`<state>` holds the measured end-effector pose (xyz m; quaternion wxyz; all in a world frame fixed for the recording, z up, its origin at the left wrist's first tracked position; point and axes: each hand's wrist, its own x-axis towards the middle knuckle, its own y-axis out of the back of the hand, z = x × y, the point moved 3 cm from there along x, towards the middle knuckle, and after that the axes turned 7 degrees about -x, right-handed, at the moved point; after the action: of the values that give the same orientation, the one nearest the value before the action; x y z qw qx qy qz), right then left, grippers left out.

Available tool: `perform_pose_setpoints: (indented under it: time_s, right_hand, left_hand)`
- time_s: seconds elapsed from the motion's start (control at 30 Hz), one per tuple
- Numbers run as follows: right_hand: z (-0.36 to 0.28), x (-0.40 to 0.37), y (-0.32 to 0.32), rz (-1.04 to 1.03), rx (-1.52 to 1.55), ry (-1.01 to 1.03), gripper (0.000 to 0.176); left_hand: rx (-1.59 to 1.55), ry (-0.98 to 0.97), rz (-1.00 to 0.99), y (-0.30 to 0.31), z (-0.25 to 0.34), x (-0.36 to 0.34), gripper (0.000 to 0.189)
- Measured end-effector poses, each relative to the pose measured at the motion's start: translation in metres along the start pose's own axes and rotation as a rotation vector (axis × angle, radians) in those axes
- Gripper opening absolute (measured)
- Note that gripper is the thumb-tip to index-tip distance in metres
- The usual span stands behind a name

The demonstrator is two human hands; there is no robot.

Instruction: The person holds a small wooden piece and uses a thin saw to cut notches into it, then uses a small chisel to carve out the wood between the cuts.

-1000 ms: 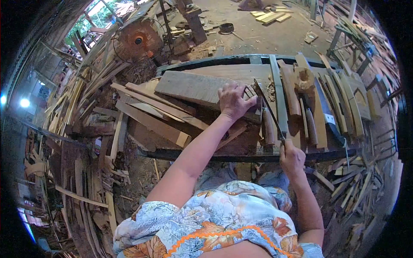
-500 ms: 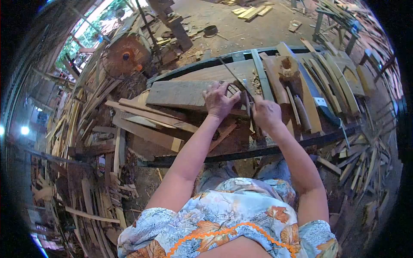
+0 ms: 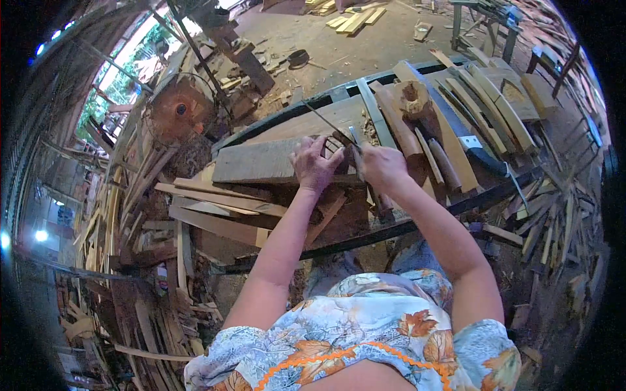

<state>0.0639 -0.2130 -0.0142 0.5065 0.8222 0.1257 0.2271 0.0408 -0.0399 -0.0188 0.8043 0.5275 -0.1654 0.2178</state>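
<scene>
My right hand [image 3: 386, 169] is wrapped round the near end of a long, thin dark file-like tool [image 3: 321, 118], which slants away to the far left. Just left of it, my left hand [image 3: 314, 164] has its thumb and fingers bent round a small wooden piece [image 3: 334, 148] and lies at the right end of a thick wooden block [image 3: 254, 161]. The tool crosses close by this small piece, whose shape is partly hidden by my fingers. Both hands are over the low dark-edged workbench [image 3: 297, 253].
A handsaw [image 3: 479, 153] with a dark handle lies on the right among wooden strips. A hollowed wooden cylinder [image 3: 415, 103] stands beside it. Thin boards [image 3: 215, 197] lie at left. A round fan [image 3: 179, 109] stands behind, and scrap wood [image 3: 548, 221] is heaped on the right.
The view has tilted and shifted, so the bench appears further left and more slanted. Both hands keep their hold, with the right hand slightly nearer the left.
</scene>
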Motion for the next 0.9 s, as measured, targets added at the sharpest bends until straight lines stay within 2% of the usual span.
perform_pose_setpoints:
  time_s: [0.13,0.2,0.27,0.33,0.43,0.53,0.63,0.7,0.73,0.77,0.9]
  right_hand:
    - [-0.007,0.009,-0.007,0.080,-0.033,-0.019,0.018]
    - [0.002,-0.019,0.001,0.096,0.044,-0.015,0.016]
    - [0.014,-0.063,0.011,0.020,0.052,-0.040,0.016]
    - [0.032,-0.101,0.013,0.033,-0.022,-0.040,0.017]
    - [0.033,-0.125,0.030,-0.030,0.013,-0.081,0.013]
    - [0.024,-0.094,0.031,-0.039,-0.058,-0.076,0.017]
    - [0.010,-0.026,0.008,-0.015,0.004,-0.009,0.018]
    - [0.000,0.005,-0.008,-0.004,0.025,0.013,0.019]
    - [-0.006,0.014,-0.011,0.071,0.012,0.015,0.016]
    - [-0.008,0.017,-0.014,0.140,-0.002,0.012,0.014]
    - [0.008,-0.030,-0.003,0.062,0.058,-0.009,0.011]
  left_hand:
    - [-0.009,0.066,-0.047,0.000,0.001,0.001,0.055]
    - [0.013,0.045,-0.022,-0.002,0.002,0.001,0.055]
    - [0.036,0.036,0.001,-0.001,0.001,-0.002,0.055]
    - [0.060,-0.001,0.038,-0.001,0.002,0.000,0.054]
    - [0.031,-0.010,0.032,-0.001,0.000,0.000,0.055]
    - [0.037,0.007,-0.001,-0.003,-0.003,0.000,0.055]
    - [-0.024,0.068,-0.077,-0.001,-0.002,0.001,0.055]
    - [-0.016,0.043,-0.057,-0.003,-0.005,0.001,0.056]
    - [-0.013,0.025,-0.048,-0.001,-0.004,0.002,0.057]
    - [0.012,0.044,-0.056,-0.002,-0.003,0.002,0.058]
    - [0.039,0.013,-0.007,0.002,0.004,0.001,0.057]
